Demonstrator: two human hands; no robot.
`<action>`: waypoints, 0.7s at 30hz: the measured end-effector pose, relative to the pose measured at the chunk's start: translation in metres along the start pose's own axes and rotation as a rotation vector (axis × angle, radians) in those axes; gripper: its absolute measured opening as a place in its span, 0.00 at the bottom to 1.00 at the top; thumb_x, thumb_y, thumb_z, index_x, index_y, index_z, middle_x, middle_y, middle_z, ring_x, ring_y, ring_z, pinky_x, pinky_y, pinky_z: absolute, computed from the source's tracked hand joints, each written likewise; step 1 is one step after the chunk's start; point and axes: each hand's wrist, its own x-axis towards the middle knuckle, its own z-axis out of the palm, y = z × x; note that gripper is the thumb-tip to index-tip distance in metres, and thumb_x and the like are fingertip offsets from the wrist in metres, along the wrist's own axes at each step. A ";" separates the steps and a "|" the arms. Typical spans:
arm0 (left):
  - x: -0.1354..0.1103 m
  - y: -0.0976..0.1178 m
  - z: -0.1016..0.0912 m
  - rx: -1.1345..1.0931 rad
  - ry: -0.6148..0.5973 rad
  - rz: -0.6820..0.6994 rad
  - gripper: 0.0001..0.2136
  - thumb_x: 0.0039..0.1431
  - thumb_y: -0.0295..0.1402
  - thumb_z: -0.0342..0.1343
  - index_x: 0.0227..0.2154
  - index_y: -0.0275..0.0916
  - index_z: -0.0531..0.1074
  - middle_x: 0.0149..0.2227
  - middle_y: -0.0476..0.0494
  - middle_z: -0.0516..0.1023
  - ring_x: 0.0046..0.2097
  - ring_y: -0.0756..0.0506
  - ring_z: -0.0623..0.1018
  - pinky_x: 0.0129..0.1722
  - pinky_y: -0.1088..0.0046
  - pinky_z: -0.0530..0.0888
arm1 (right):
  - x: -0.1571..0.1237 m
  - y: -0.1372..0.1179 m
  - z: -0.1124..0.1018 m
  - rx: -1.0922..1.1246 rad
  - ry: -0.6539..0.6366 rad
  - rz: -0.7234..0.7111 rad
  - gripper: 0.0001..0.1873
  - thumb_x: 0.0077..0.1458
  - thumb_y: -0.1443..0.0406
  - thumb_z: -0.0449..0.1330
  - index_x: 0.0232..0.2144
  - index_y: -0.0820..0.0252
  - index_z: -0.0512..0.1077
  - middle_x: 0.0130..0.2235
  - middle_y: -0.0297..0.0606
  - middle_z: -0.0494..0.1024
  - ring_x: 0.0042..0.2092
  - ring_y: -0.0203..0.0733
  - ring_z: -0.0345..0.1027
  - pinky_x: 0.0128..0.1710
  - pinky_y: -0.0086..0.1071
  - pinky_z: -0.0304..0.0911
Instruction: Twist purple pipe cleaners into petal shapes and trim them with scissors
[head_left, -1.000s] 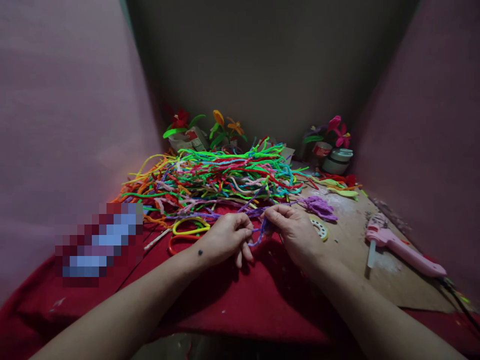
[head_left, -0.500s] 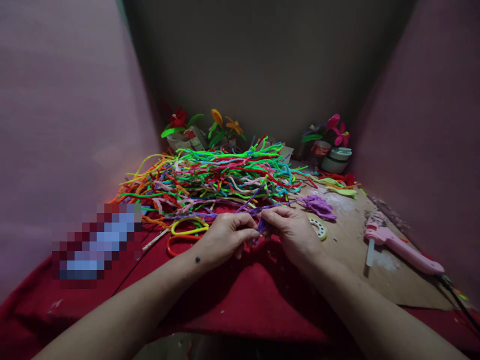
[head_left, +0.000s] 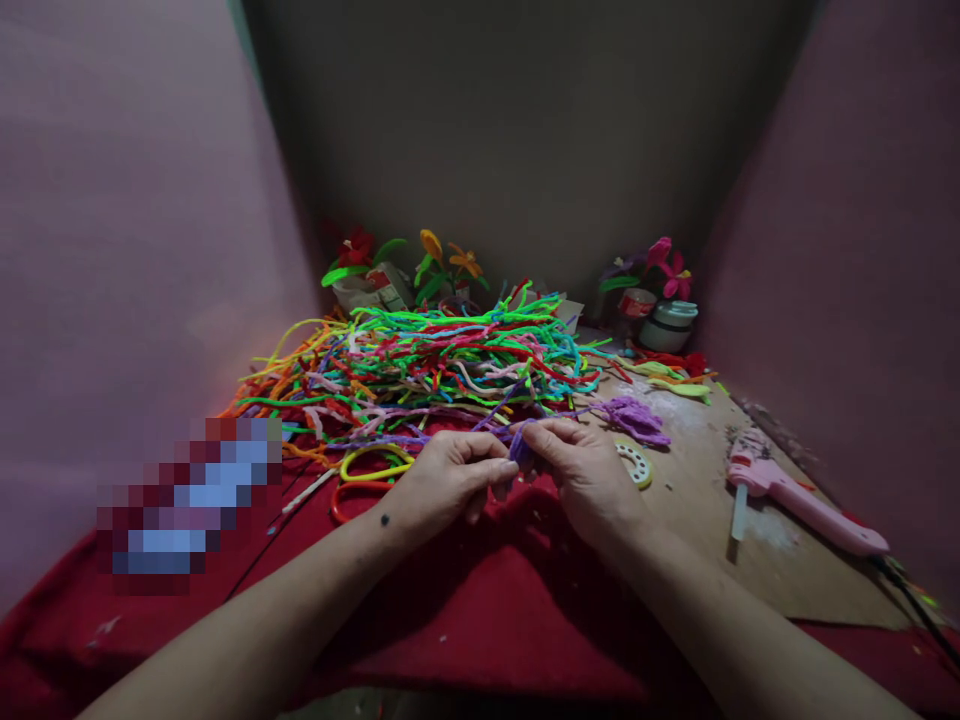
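Between my fingertips is a purple pipe cleaner [head_left: 519, 445], bent into a small loop or petal shape. My left hand [head_left: 461, 470] pinches its lower left side, while my right hand [head_left: 581, 465] grips it from the right with thumb and forefinger. Both hands are held above the red cloth, and the fingers hide part of the piece. Just beyond them lies a large heap of multicoloured pipe cleaners [head_left: 450, 350]. A bundle of finished-looking purple loops [head_left: 636, 420] rests on the cardboard past my right hand.
Scissors with yellow and red handles [head_left: 375, 462] lie left of my left hand. On the cardboard [head_left: 697, 540] sit a white round disc with holes [head_left: 637, 466] and a pink glue gun [head_left: 806, 500]. Pipe-cleaner flowers [head_left: 465, 260] and a lidded jar [head_left: 667, 325] stand at the back.
Both hands keep their pinch on the purple pipe cleaner, with small finger shifts. The purple loop shows a little more between the fingertips. The view has tilted slightly.
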 end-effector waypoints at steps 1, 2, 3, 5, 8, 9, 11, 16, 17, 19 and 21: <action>0.000 -0.001 0.000 -0.021 0.019 0.000 0.10 0.50 0.36 0.52 0.20 0.34 0.69 0.16 0.54 0.66 0.14 0.57 0.62 0.15 0.81 0.57 | -0.001 0.000 0.001 0.005 -0.038 0.010 0.12 0.47 0.59 0.60 0.23 0.64 0.71 0.22 0.33 0.69 0.25 0.32 0.59 0.27 0.28 0.55; 0.001 -0.001 0.000 -0.038 0.034 -0.005 0.11 0.49 0.37 0.53 0.20 0.34 0.68 0.16 0.54 0.66 0.14 0.57 0.62 0.15 0.81 0.57 | -0.002 -0.001 0.002 -0.002 -0.072 0.016 0.12 0.47 0.60 0.59 0.22 0.64 0.71 0.23 0.33 0.68 0.26 0.33 0.59 0.28 0.29 0.55; 0.001 -0.002 -0.001 -0.046 0.045 -0.015 0.11 0.49 0.37 0.53 0.20 0.34 0.68 0.15 0.54 0.65 0.14 0.56 0.61 0.15 0.80 0.57 | -0.003 -0.001 0.003 -0.019 -0.089 0.011 0.12 0.48 0.60 0.59 0.21 0.63 0.71 0.22 0.32 0.67 0.26 0.33 0.59 0.29 0.29 0.55; 0.002 -0.002 -0.003 -0.017 0.063 -0.032 0.12 0.49 0.38 0.53 0.18 0.34 0.67 0.14 0.54 0.64 0.15 0.56 0.62 0.16 0.80 0.57 | -0.005 -0.004 0.005 -0.072 -0.077 -0.024 0.12 0.47 0.62 0.59 0.18 0.63 0.70 0.22 0.31 0.66 0.27 0.33 0.58 0.30 0.29 0.54; 0.003 0.000 -0.010 0.041 0.143 0.052 0.09 0.44 0.36 0.59 0.22 0.34 0.69 0.21 0.50 0.70 0.23 0.53 0.69 0.23 0.79 0.64 | -0.007 -0.008 0.006 -0.114 -0.059 -0.027 0.12 0.47 0.62 0.59 0.17 0.63 0.69 0.20 0.30 0.64 0.25 0.32 0.55 0.27 0.28 0.51; 0.003 0.001 -0.012 0.021 0.167 0.096 0.09 0.43 0.34 0.60 0.26 0.34 0.70 0.25 0.50 0.72 0.27 0.52 0.70 0.27 0.78 0.66 | -0.007 -0.009 0.006 -0.126 -0.068 -0.001 0.13 0.47 0.61 0.59 0.16 0.63 0.68 0.19 0.29 0.63 0.24 0.31 0.54 0.25 0.27 0.49; 0.002 0.004 -0.017 -0.088 0.171 0.142 0.14 0.43 0.33 0.60 0.36 0.37 0.71 0.32 0.49 0.73 0.32 0.51 0.71 0.32 0.77 0.67 | -0.008 -0.011 0.007 -0.158 -0.107 0.075 0.14 0.47 0.59 0.58 0.16 0.63 0.67 0.17 0.29 0.62 0.21 0.30 0.51 0.22 0.27 0.46; -0.002 0.005 -0.017 -0.168 0.017 0.064 0.11 0.49 0.34 0.56 0.36 0.38 0.73 0.25 0.52 0.72 0.24 0.55 0.67 0.26 0.80 0.64 | -0.012 -0.013 0.010 -0.190 -0.238 0.185 0.15 0.48 0.58 0.57 0.18 0.63 0.66 0.17 0.30 0.64 0.20 0.29 0.51 0.21 0.27 0.46; -0.002 0.005 -0.017 -0.147 0.006 0.060 0.09 0.49 0.33 0.56 0.34 0.37 0.74 0.23 0.53 0.71 0.23 0.55 0.66 0.24 0.80 0.63 | -0.012 -0.012 0.010 -0.183 -0.255 0.185 0.14 0.48 0.58 0.57 0.19 0.63 0.66 0.17 0.29 0.63 0.20 0.29 0.51 0.22 0.27 0.46; -0.002 0.004 -0.016 -0.119 0.008 0.067 0.07 0.49 0.33 0.56 0.30 0.36 0.74 0.20 0.53 0.70 0.22 0.56 0.65 0.22 0.81 0.61 | -0.013 -0.012 0.010 -0.164 -0.287 0.174 0.13 0.48 0.59 0.57 0.21 0.63 0.68 0.18 0.29 0.64 0.21 0.29 0.51 0.22 0.26 0.46; -0.002 0.004 -0.016 -0.080 0.020 0.070 0.07 0.49 0.33 0.56 0.29 0.35 0.73 0.19 0.53 0.68 0.21 0.56 0.63 0.21 0.81 0.59 | -0.013 -0.011 0.010 -0.146 -0.320 0.161 0.12 0.49 0.60 0.57 0.22 0.63 0.69 0.20 0.30 0.66 0.22 0.30 0.51 0.23 0.26 0.47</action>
